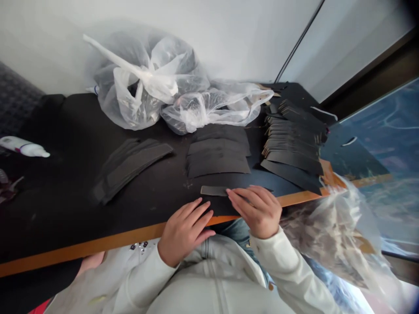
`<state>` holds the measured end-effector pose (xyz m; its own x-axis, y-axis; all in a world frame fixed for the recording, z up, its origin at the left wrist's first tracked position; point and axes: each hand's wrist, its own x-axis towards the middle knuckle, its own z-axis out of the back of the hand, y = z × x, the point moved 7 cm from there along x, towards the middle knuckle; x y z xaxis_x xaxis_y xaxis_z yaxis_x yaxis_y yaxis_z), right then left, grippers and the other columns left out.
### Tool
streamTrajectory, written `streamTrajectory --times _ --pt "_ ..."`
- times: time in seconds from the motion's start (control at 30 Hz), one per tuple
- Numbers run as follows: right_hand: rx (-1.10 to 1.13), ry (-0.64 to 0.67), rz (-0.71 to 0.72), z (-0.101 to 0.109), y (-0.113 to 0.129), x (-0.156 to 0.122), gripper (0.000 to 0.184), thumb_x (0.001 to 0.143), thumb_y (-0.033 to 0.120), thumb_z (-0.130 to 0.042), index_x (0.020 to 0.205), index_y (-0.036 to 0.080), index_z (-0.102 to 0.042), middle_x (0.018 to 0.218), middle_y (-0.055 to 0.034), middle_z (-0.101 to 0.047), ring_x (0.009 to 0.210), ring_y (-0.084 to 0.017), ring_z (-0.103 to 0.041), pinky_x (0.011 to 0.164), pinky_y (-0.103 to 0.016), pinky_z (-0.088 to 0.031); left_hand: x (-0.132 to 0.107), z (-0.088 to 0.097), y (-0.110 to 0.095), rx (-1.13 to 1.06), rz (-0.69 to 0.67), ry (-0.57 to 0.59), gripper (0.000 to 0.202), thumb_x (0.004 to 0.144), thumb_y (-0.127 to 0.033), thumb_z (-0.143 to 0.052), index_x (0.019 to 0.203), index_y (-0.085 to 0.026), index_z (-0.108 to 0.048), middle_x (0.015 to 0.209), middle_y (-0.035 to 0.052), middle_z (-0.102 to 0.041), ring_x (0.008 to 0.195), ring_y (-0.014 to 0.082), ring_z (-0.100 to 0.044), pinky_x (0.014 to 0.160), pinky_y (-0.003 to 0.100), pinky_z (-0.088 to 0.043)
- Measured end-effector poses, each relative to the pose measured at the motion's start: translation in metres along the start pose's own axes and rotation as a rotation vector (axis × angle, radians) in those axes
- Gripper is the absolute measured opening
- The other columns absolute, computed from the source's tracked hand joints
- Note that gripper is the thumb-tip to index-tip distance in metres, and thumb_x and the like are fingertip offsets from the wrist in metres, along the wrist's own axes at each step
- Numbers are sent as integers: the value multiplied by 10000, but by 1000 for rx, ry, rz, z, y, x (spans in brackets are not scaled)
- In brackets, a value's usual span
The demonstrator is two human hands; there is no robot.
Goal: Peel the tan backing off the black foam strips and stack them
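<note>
My right hand (257,210) grips the end of a narrow grey strip (212,190) just above the table's front edge. Its fingers also reach over a long black sheet (252,179). My left hand (185,231) lies beside it with fingers together, resting on the black tabletop (65,209) near the orange edge (98,245) and holding nothing. Farther off are curved black strips in several piles: one (131,168) to the left, one (218,152) straight ahead, and a tall fanned stack (293,144) to the right.
Two clear plastic bags (147,80) lie bunched at the back of the table against a white wall. A white tube (24,147) lies at the left. Below the right table corner hangs a clear bag (330,235) holding brown scraps.
</note>
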<state>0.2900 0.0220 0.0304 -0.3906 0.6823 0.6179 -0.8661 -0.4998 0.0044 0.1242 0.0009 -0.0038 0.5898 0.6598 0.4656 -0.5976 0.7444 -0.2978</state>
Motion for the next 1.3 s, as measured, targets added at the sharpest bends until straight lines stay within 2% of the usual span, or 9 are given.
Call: streamTrajectory --times 0.07,0.17,0.33,0.57,0.73,0.97,1.03,1.17,1.3 --pt "-1 -33 31 -2 6 -1 279 856 155 -694 1060 337 -753 898 50 -765 798 -136 -640 919 -296 -498 -1 12 5 -146 136 -88 280 951 -408 -593 1044 -171 -708 1098 99 -733 1045 266 -675 883 404 -563" --pt "-32 -144 65 7 8 -4 391 827 160 -736 1134 402 -719 885 84 -760 781 -121 -624 895 -277 -495 -5 18 28 -629 558 -191 347 1004 -412 -474 836 -174 -663 817 56 -680 759 165 -649 672 293 -549" --pt "-91 -236 148 16 7 -7 392 754 152 -811 1076 362 -737 843 104 -763 764 -121 -606 854 -288 -467 -1 -3 39 -1291 955 -38 403 932 -539 -547 780 -168 -584 658 -5 -580 559 102 -536 498 209 -452" --pt "21 -111 19 14 9 2 278 819 336 -760 1074 249 -689 886 -30 -726 870 -211 -581 902 -389 -430 7 -5 37 -1211 881 68 320 952 -484 -546 816 -195 -515 687 -41 -503 583 92 -461 567 226 -392" --pt "288 58 -25 9 39 22 413 952 571 -467 798 202 -572 714 -59 -603 697 -199 -488 661 -357 -380 20 -6 24 -1070 709 35 281 1010 -425 -456 839 -205 -499 773 -32 -445 694 115 -416 655 251 -353" --pt "711 120 -268 -3 31 29 262 946 258 -518 689 208 -501 642 7 -532 631 -143 -466 638 -310 -347 35 -11 12 -1337 650 -17 320 1003 -451 -455 796 -208 -440 772 -26 -396 679 122 -414 627 249 -388" --pt "994 44 -500 -6 9 20 266 945 277 -531 688 211 -533 657 19 -543 621 -127 -499 616 -286 -382 34 -7 14 -1361 660 -29 307 1020 -433 -421 812 -207 -441 803 -18 -427 696 119 -466 659 254 -421" --pt "1519 -367 -1188 -19 -45 -14 249 785 427 -741 718 230 -606 569 86 -504 476 -62 -470 460 -187 -387 25 6 26 -1292 663 -96 302 1043 -385 -371 806 -208 -429 801 -18 -473 677 105 -499 670 249 -426" --pt "1714 -636 -1382 -20 -79 -23 324 683 365 -804 592 214 -532 495 118 -498 427 -22 -480 436 -121 -415 5 12 43 -1142 692 -100 301 1038 -381 -391 792 -211 -426 769 -26 -447 666 109 -466 659 250 -405"
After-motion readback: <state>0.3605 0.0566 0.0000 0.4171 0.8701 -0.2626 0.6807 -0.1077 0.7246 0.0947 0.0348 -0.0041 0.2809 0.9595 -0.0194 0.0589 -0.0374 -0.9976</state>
